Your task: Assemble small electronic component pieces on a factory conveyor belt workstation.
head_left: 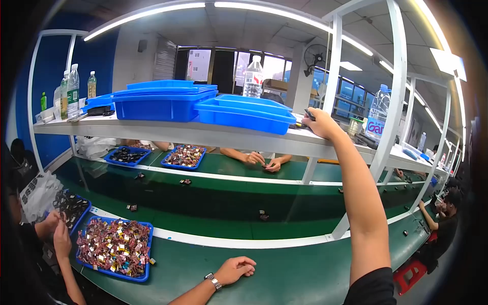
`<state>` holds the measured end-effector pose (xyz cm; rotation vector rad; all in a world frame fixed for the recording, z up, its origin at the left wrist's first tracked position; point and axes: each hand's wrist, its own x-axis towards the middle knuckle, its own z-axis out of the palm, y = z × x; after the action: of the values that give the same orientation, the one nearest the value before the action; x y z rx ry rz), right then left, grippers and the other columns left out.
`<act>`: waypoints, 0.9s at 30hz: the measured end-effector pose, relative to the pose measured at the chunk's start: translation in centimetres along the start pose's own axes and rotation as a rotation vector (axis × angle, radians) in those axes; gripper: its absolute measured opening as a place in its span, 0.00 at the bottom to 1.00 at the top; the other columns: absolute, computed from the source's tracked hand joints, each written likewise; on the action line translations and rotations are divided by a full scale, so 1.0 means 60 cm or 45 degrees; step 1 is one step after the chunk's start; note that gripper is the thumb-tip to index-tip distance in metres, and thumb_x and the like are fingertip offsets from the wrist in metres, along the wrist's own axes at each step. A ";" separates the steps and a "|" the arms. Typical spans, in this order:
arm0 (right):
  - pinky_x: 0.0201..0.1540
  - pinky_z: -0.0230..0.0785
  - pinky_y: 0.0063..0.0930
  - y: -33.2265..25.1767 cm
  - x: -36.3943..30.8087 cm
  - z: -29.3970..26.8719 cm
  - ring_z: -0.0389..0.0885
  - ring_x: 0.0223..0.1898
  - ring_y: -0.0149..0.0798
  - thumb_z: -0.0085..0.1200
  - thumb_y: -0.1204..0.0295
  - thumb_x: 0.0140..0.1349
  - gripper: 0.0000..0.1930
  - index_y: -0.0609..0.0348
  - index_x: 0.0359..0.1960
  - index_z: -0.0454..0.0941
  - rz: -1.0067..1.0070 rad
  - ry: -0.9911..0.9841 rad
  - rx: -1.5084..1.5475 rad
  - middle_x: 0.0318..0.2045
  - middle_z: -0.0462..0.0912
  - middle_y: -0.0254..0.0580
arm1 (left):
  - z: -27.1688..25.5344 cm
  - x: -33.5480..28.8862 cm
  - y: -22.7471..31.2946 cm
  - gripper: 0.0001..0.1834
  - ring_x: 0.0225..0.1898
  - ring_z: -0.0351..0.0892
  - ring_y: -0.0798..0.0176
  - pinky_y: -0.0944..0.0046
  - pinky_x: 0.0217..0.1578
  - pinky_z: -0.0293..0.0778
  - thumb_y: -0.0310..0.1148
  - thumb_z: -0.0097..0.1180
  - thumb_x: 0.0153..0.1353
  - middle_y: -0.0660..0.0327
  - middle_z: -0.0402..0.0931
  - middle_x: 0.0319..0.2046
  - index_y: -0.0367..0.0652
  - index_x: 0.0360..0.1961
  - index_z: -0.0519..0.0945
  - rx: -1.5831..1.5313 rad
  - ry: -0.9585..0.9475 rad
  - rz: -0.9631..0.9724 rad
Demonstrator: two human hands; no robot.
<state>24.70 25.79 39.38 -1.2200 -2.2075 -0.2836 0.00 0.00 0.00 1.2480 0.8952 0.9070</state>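
My right hand (319, 123) reaches up to the shelf, its fingers closed round a slim dark tool (309, 115) whose exact kind I cannot make out. My left hand (235, 269) rests on the green worktop (300, 269), fingers loosely bent and a little apart, with nothing visible in it. A metal-banded watch circles that wrist. Left of it, a blue tray (148, 254) is heaped with small parts carrying reddish-brown, yellow and silvery pieces. On the shelf (244, 133), an open blue bin (244, 118) stands just left of my right hand.
Stacked blue bins (157, 107) and a clear bottle (253, 77) are on the shelf; a large water bottle (378, 111) stands right, beside a white post (394, 91). Small parts (263, 215) dot the green belt (218, 213). Co-workers' hands (262, 160) work opposite, others (60, 235) at left.
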 end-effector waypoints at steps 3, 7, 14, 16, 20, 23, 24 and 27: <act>0.49 0.67 0.46 0.006 0.012 -0.003 0.76 0.45 0.60 0.57 0.63 0.62 0.15 0.65 0.40 0.75 0.026 0.082 0.081 0.40 0.79 0.61 | 0.004 0.010 0.003 0.12 0.38 0.81 0.70 0.69 0.42 0.78 0.28 0.51 0.68 0.57 0.81 0.38 0.34 0.49 0.77 -0.020 0.006 0.057; 0.48 0.68 0.43 0.009 0.008 -0.021 0.77 0.44 0.58 0.57 0.65 0.62 0.14 0.64 0.40 0.76 0.010 0.282 -0.009 0.40 0.80 0.60 | 0.012 0.029 0.007 0.11 0.38 0.80 0.70 0.69 0.42 0.78 0.27 0.51 0.68 0.57 0.81 0.38 0.34 0.49 0.77 -0.037 -0.002 0.057; 0.48 0.70 0.40 -0.008 -0.003 -0.037 0.80 0.43 0.55 0.59 0.61 0.60 0.17 0.63 0.43 0.78 0.103 0.128 -0.002 0.38 0.83 0.56 | 0.011 0.029 0.002 0.11 0.38 0.80 0.70 0.69 0.43 0.78 0.27 0.50 0.68 0.57 0.80 0.38 0.34 0.49 0.77 -0.058 0.003 0.063; 0.49 0.70 0.40 -0.007 -0.001 -0.038 0.81 0.43 0.54 0.60 0.60 0.60 0.18 0.62 0.44 0.79 0.168 0.118 -0.026 0.39 0.83 0.56 | 0.011 0.030 0.003 0.11 0.38 0.80 0.70 0.69 0.43 0.78 0.27 0.50 0.68 0.57 0.80 0.38 0.34 0.49 0.77 -0.059 -0.002 0.057; 0.44 0.71 0.37 0.016 0.008 -0.026 0.81 0.38 0.52 0.59 0.66 0.57 0.14 0.66 0.39 0.80 0.214 0.068 -0.144 0.35 0.83 0.58 | 0.012 0.031 0.006 0.11 0.39 0.80 0.68 0.68 0.44 0.78 0.27 0.50 0.68 0.57 0.80 0.38 0.35 0.48 0.78 -0.044 -0.014 0.054; 0.47 0.71 0.37 0.006 0.011 -0.029 0.81 0.42 0.52 0.58 0.67 0.53 0.17 0.66 0.43 0.80 0.273 0.013 -0.099 0.38 0.83 0.58 | 0.012 0.026 0.007 0.11 0.39 0.81 0.68 0.68 0.44 0.78 0.27 0.50 0.68 0.57 0.80 0.38 0.35 0.48 0.78 -0.052 -0.003 0.053; 0.51 0.70 0.35 0.003 0.011 -0.033 0.81 0.47 0.51 0.57 0.68 0.51 0.20 0.65 0.45 0.80 0.347 -0.062 -0.041 0.42 0.83 0.57 | 0.013 0.026 0.007 0.11 0.39 0.81 0.68 0.68 0.44 0.78 0.27 0.50 0.68 0.57 0.80 0.38 0.35 0.48 0.78 -0.053 -0.002 0.053; 0.41 0.72 0.32 -0.001 0.010 -0.040 0.82 0.34 0.42 0.58 0.71 0.46 0.18 0.66 0.40 0.81 0.472 -0.073 0.264 0.28 0.84 0.50 | 0.013 0.027 0.004 0.11 0.39 0.81 0.68 0.68 0.44 0.78 0.27 0.50 0.68 0.57 0.80 0.39 0.35 0.48 0.78 -0.059 -0.002 0.048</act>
<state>25.34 25.10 41.65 -1.4983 -1.9489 0.1280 1.32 1.20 0.22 1.2289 0.8471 0.9512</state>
